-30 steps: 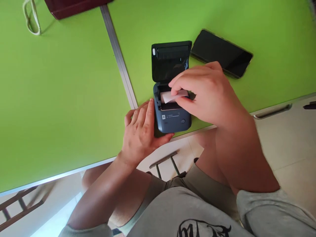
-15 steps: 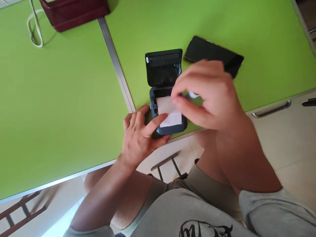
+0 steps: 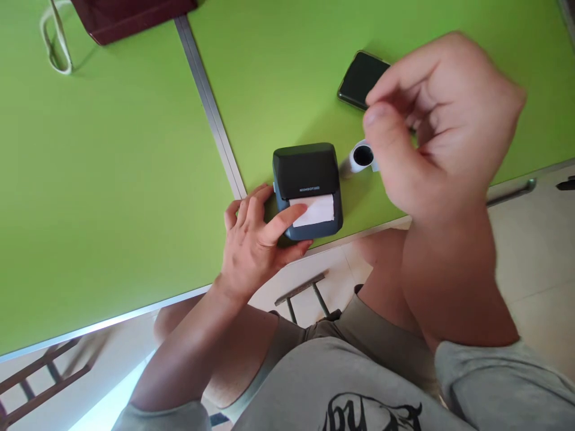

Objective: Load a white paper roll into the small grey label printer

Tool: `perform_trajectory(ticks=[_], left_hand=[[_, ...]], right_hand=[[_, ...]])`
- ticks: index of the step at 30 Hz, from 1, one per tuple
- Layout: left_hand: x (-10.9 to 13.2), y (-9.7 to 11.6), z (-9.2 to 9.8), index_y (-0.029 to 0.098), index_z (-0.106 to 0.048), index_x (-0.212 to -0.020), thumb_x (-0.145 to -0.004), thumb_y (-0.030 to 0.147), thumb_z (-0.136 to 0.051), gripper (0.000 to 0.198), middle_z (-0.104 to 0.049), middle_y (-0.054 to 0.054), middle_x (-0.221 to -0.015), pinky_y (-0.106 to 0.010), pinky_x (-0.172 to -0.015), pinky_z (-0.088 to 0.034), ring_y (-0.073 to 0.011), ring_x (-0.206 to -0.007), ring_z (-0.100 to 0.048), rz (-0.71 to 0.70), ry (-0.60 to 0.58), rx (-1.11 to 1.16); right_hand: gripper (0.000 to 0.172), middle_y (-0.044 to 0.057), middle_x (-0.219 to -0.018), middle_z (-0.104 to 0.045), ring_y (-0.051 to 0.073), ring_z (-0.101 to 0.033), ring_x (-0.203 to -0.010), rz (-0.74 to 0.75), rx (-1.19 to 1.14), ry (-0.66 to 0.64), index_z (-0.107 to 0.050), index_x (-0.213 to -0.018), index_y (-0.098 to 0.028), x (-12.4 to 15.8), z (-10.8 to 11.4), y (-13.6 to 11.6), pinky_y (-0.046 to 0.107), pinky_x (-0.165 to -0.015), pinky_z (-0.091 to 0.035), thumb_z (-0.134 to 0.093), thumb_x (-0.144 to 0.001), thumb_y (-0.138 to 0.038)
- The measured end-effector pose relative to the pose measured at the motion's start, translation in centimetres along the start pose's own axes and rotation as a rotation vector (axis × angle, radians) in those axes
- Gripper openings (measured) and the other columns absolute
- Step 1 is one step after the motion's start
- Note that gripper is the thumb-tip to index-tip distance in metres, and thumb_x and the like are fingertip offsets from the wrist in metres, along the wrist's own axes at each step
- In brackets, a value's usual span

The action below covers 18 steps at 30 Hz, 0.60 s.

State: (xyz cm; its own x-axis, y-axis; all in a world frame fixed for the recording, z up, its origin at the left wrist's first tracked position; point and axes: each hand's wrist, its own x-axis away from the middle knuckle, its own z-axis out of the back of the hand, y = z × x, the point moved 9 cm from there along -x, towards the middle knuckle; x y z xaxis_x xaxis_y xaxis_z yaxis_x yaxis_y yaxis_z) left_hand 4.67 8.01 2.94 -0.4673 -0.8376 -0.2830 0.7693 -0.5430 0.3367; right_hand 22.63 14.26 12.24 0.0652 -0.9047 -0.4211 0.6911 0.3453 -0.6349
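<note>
A small dark grey printer (image 3: pixel 305 173) stands near the front edge of the green table (image 3: pixel 112 197) with its lid down. A white paper strip (image 3: pixel 317 211) sticks out of its front slot. My left hand (image 3: pixel 254 242) grips the printer's left side, forefinger lying on the strip and thumb against the front. My right hand (image 3: pixel 431 120) hangs in the air above and to the right of the printer, fingers loosely curled and apart, nothing visible in them. A small white roll core (image 3: pixel 362 157) lies on the table just right of the printer, under that hand.
A black phone (image 3: pixel 359 78) lies flat behind the roll core, partly hidden by my right hand. A dark red box (image 3: pixel 130 18) and a white cord loop (image 3: pixel 56 42) sit at the far left. A metal seam (image 3: pixel 209 108) splits the table. My lap is below the edge.
The printer's lid, open before, is now down with the paper strip sticking out. My right hand has lifted up and to the right, away from the printer. The roll core now lies on the table.
</note>
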Motion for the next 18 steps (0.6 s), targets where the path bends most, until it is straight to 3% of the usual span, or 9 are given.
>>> perform_trajectory(ticks=[2, 6, 10, 18], left_hand=[[0.0, 0.0, -0.1, 0.034, -0.060, -0.141, -0.100, 0.063, -0.060, 0.050, -0.060, -0.020, -0.142, -0.052, -0.103, -0.042, -0.0362, -0.129, -0.060, 0.003, -0.009, -0.009], [0.0, 0.1, -0.2, 0.030, -0.056, -0.148, -0.099, 0.063, -0.061, 0.059, -0.060, -0.023, -0.143, -0.051, -0.103, -0.042, -0.0366, -0.131, -0.060, -0.015, -0.006, -0.028], [-0.1, 0.1, -0.3, 0.024, -0.049, -0.156, -0.097, 0.066, -0.060, 0.073, -0.061, -0.025, -0.141, -0.052, -0.104, -0.042, -0.0381, -0.130, -0.061, 0.001, -0.017, -0.050], [-0.2, 0.3, -0.3, 0.023, -0.052, -0.153, -0.092, 0.061, -0.067, 0.073, -0.062, -0.025, -0.140, -0.054, -0.105, -0.042, -0.0401, -0.129, -0.062, 0.030, -0.031, -0.041]], right_hand=[[0.012, 0.001, -0.074, -0.067, 0.016, -0.061, -0.065, -0.024, 0.024, -0.146, -0.062, -0.083, -0.025, 0.0, -0.8, -0.5, 0.033, -0.063, -0.046, -0.061, -0.095, -0.025], [0.032, -0.002, -0.054, -0.058, 0.012, -0.045, -0.050, -0.093, 0.199, -0.383, -0.052, -0.058, -0.022, 0.5, -3.2, 0.7, 0.031, -0.053, -0.031, -0.073, -0.082, -0.026], [0.037, 0.000, -0.051, -0.054, 0.012, -0.035, -0.049, -0.093, 0.257, -0.424, -0.053, -0.056, -0.022, 0.6, -4.0, 1.4, 0.032, -0.053, -0.023, -0.074, -0.084, -0.035], [0.045, 0.000, -0.044, -0.042, 0.013, -0.029, -0.048, -0.155, 0.397, -0.529, -0.044, -0.052, -0.023, 0.6, -4.6, 1.7, 0.033, -0.054, -0.019, -0.075, -0.083, -0.036]])
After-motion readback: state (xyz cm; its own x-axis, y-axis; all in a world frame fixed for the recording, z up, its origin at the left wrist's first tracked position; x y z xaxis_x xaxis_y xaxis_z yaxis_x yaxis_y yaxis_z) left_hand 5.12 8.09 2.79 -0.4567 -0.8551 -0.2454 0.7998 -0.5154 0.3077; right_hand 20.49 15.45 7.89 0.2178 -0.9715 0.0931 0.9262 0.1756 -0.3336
